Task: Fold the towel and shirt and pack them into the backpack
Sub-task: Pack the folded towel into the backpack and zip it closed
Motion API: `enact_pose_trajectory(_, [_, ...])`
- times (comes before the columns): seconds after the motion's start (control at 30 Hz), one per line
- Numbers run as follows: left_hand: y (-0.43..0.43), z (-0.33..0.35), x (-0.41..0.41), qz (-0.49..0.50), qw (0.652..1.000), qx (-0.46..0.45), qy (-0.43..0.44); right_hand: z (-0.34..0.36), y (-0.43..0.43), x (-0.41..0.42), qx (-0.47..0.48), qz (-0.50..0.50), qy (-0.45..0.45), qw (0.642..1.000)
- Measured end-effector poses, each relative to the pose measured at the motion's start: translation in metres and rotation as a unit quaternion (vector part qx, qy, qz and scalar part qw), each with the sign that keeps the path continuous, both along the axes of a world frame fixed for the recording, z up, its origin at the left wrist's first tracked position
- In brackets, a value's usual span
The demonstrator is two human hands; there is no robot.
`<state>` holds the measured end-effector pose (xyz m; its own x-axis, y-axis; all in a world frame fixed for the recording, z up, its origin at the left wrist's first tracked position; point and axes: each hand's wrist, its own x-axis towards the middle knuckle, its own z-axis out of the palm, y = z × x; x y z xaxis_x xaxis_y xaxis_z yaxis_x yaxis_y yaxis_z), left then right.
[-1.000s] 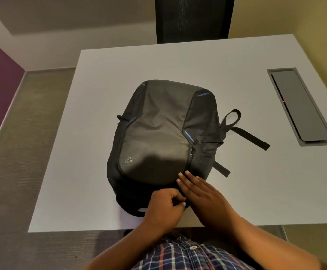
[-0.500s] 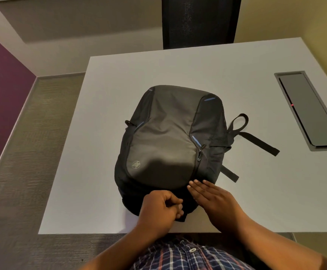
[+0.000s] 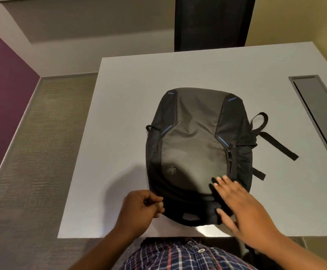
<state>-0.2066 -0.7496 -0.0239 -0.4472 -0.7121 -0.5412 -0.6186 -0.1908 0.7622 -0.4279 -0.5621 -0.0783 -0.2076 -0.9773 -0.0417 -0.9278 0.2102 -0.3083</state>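
Fingers of the left hand point(image 3: 142, 208) are curled shut at the near-left corner of the backpack point(image 3: 195, 152), pinching what is probably the zipper pull, though it is too small to tell; the right hand point(image 3: 236, 203) lies open and flat on the near end. To zip well, press with the right while the left draws steadily along the seam. Backpack lies mid-table point(image 3: 119, 133), front up, long axis near to far, top handle nearest.

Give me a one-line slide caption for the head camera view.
Left hand pinches the near end of a grey-and-black fabric backpack lying on a white table while the right hand rests open on it.
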Motion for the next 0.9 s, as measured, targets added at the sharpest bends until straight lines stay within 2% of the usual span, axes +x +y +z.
enact_pose_trajectory(0.13, [-0.005, 0.004, 0.002, -0.02, 0.999, 0.028, 0.033, 0.014, -0.05, 0.061, -0.007, 0.026, 0.008, 1.0])
enact_pose_trajectory(0.3, [-0.026, 0.009, 0.008, -0.041, 0.995, 0.043, 0.08, -0.005, -0.093, 0.089, 0.025, -0.01, 0.036, 0.999])
enact_pose_trajectory(0.6, [-0.074, 0.008, 0.025, -0.057, 0.984, 0.104, 0.13, 0.014, -0.106, 0.113, 0.0, -0.055, 0.015, 0.998])
enact_pose_trajectory(0.9, [-0.123, 0.008, 0.026, -0.088, 0.979, 0.098, 0.153, 0.045, -0.096, 0.122, -0.03, -0.094, -0.008, 0.995])
